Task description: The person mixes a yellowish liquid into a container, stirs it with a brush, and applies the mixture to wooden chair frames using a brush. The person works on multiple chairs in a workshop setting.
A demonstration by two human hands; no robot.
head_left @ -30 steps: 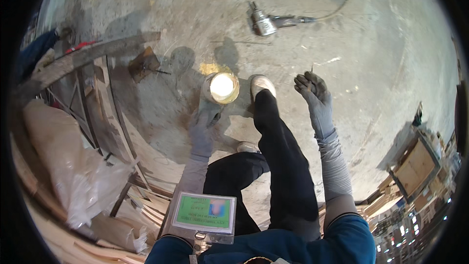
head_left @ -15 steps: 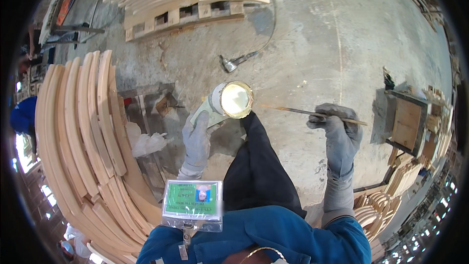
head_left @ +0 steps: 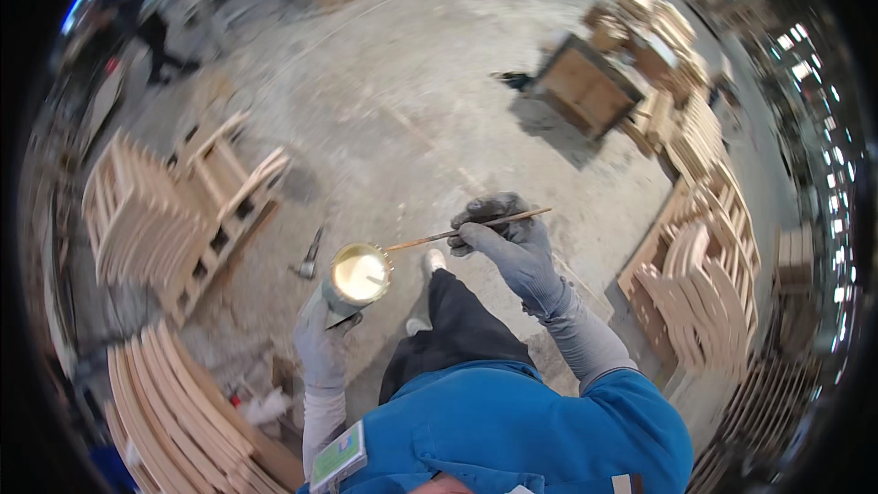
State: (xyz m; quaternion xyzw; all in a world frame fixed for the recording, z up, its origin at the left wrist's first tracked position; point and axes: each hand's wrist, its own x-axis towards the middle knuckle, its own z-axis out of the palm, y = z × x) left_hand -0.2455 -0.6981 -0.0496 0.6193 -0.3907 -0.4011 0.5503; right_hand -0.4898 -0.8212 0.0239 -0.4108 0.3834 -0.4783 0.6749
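My gloved left hand (head_left: pixel 322 348) grips a can (head_left: pixel 340 300) from its lower left side, some of the fingers hidden behind it. Pale cream liquid (head_left: pixel 357 276) shows inside, and the can's rim is crusted with drips. To the right, my gloved right hand (head_left: pixel 519 252) pinches a thin brown stick (head_left: pixel 416 241) between thumb and fingers. The stick lies nearly level, its tapered end pointing at the can and close to its rim. Whether that end has bristles I cannot make out. Dark stains cover the fingertips of the right glove.
Curved wooden pieces (head_left: pixel 174 402) are stacked at lower left. A pallet of wooden parts (head_left: pixel 197 220) stands farther left, with an air tool (head_left: pixel 309 256) on the floor nearby. More wooden parts (head_left: pixel 700 284) and a dark-edged box (head_left: pixel 585 87) are at right. A person (head_left: pixel 146 23) walks at far left.
My view has swung to the right, so the stacks and pallet sit farther left. The right hand has brought the stick nearer to the can; both hands keep their hold.
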